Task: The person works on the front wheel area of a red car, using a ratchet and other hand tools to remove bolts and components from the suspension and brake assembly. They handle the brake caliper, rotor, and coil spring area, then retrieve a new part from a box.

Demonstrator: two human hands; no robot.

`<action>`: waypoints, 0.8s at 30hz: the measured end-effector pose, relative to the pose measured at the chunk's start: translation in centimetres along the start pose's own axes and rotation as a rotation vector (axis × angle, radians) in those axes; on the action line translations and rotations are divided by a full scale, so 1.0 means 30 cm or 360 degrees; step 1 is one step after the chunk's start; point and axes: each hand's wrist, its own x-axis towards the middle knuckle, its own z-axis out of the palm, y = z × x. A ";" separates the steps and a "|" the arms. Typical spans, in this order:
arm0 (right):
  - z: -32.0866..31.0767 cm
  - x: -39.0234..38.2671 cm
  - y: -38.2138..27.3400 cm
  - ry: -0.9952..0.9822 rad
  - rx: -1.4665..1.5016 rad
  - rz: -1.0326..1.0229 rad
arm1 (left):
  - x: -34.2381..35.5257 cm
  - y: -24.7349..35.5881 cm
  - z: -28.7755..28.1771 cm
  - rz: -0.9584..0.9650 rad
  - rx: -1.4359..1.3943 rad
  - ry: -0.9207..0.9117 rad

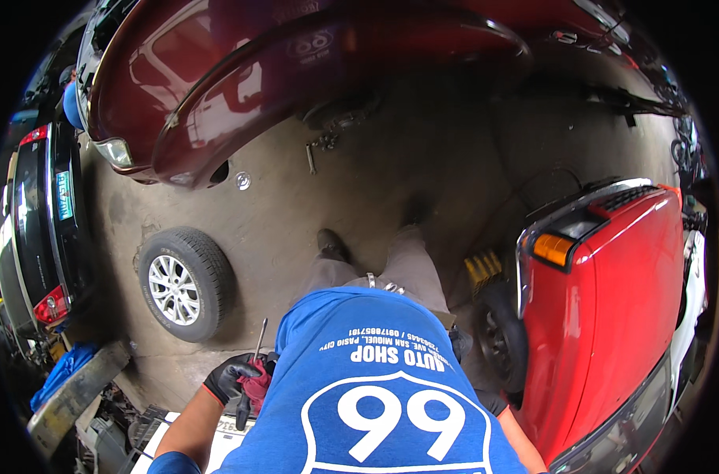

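My left hand (pixel 233 378), in a black glove with a red cuff, is closed at my left side. It grips a screwdriver-like tool (pixel 260 341) whose thin metal shaft points up and away from me. A crumpled dark red cloth (pixel 254 385) is bunched in the same hand. Below the fingers a dark handle-like piece (pixel 242 412) sticks out; whether it belongs to the same tool I cannot tell. My right hand (pixel 460 346), dark-gloved, is mostly hidden behind my blue shirt, beside my right hip. Its fingers and anything in them are not visible.
A wheel with a silver rim (pixel 174 290) lies on the floor at left. Ahead stands a dark red vehicle (pixel 241 87), with a metal tool (pixel 311 158) on the floor near it. A red vehicle (pixel 604 292) is close on my right. A black car (pixel 47 229) stands far left.
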 end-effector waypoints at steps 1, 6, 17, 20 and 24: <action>-0.091 -0.049 -0.060 -0.0106 0.0016 -0.0008 | 0.028 -0.003 0.053 0.0065 0.0178 -0.0073; -0.642 -0.123 -0.417 -0.0057 -0.0155 0.0015 | 0.213 0.146 0.274 0.0210 0.1202 -0.0019; -0.823 0.285 -1.063 0.1056 -0.1335 -0.0933 | 0.596 0.477 0.621 0.1102 0.1384 0.0897; -0.618 0.162 -1.320 0.0851 -0.1245 -0.1100 | 0.700 0.446 0.551 0.1168 0.1723 0.1251; -0.383 -0.126 -1.853 0.1007 -0.1550 -0.2555 | 0.725 0.352 0.401 0.1383 0.1869 0.1506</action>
